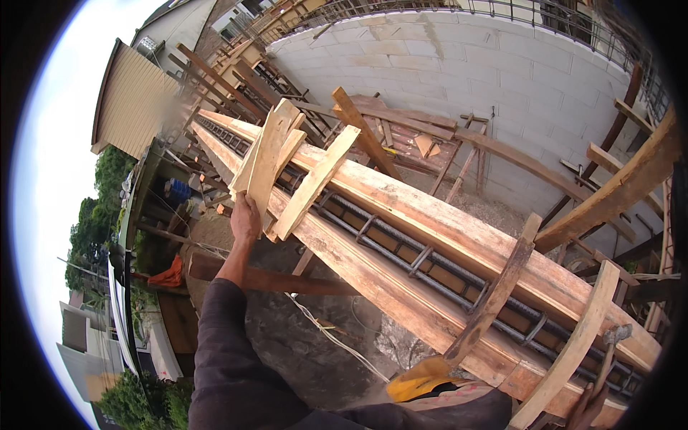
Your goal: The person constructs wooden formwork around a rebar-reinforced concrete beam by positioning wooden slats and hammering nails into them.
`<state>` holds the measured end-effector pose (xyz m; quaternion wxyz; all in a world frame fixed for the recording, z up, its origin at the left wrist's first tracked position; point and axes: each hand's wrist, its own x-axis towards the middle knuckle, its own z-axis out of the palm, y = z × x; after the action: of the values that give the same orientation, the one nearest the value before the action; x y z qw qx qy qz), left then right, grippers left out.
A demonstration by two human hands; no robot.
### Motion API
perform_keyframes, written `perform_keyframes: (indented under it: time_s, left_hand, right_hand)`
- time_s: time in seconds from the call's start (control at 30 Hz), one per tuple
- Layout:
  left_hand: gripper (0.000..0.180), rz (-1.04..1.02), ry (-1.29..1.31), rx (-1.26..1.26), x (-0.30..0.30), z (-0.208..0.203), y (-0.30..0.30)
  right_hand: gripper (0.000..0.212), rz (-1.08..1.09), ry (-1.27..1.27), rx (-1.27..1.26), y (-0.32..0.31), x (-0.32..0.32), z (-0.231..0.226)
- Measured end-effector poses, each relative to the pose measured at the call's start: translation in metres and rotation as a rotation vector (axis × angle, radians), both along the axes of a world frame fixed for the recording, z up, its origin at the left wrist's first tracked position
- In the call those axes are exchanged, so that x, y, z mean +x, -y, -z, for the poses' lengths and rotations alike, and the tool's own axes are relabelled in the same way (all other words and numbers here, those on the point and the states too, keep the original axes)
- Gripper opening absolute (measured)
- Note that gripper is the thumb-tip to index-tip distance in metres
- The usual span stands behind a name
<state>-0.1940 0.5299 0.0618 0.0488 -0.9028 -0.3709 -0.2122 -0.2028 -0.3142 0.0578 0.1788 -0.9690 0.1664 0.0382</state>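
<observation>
My left hand (246, 217) is closed round the near end of some short wooden slats (266, 161), which lie across a long timber formwork (401, 208). In my right hand (588, 407), at the lower right, is a hammer (616, 334), its head up over the formwork. Between the formwork's two side boards runs a cage of steel reinforcing bars (421, 259). More wooden crosspieces bridge the boards: a pale one (315, 185) beside the slats, a darker one (498, 294) farther right, and a curved-looking pale one (577, 351) close to the hammer.
A pale block wall (487, 64) stands beyond the formwork, with wooden props (362, 132) and scaffold timbers between. A thick beam (616, 186) slants in at the right. Below lies the ground (287, 344) with a loose cable (337, 337). Something yellow (421, 378) is near my body.
</observation>
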Motion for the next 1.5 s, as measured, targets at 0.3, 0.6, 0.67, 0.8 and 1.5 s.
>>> perform_keyframes:
  time_s: [0.3, 0.6, 0.67, 0.8, 1.5]
  left_hand:
    - [0.029, 0.262, -0.103, -0.314, 0.011, 0.002, 0.042]
    - [0.05, -0.217, -0.249, -0.271, 0.007, 0.036, -0.076]
    - [0.056, -0.197, -0.282, -0.214, 0.0, 0.038, -0.083]
    - [0.06, -0.115, -0.326, -0.142, -0.008, 0.025, -0.084]
    - [0.065, 0.533, 0.149, -1.715, -0.01, -0.011, 0.398]
  right_hand:
    - [0.067, 0.025, -0.003, -0.002, -0.008, 0.001, -0.01]
    - [0.07, 0.049, -0.008, 0.015, -0.01, 0.003, -0.014]
    - [0.07, 0.044, -0.015, 0.021, -0.011, 0.004, -0.013]
    - [0.071, 0.046, -0.001, 0.001, -0.013, -0.004, -0.004]
    - [0.037, 0.13, 0.153, 0.115, 0.009, -0.001, 0.018]
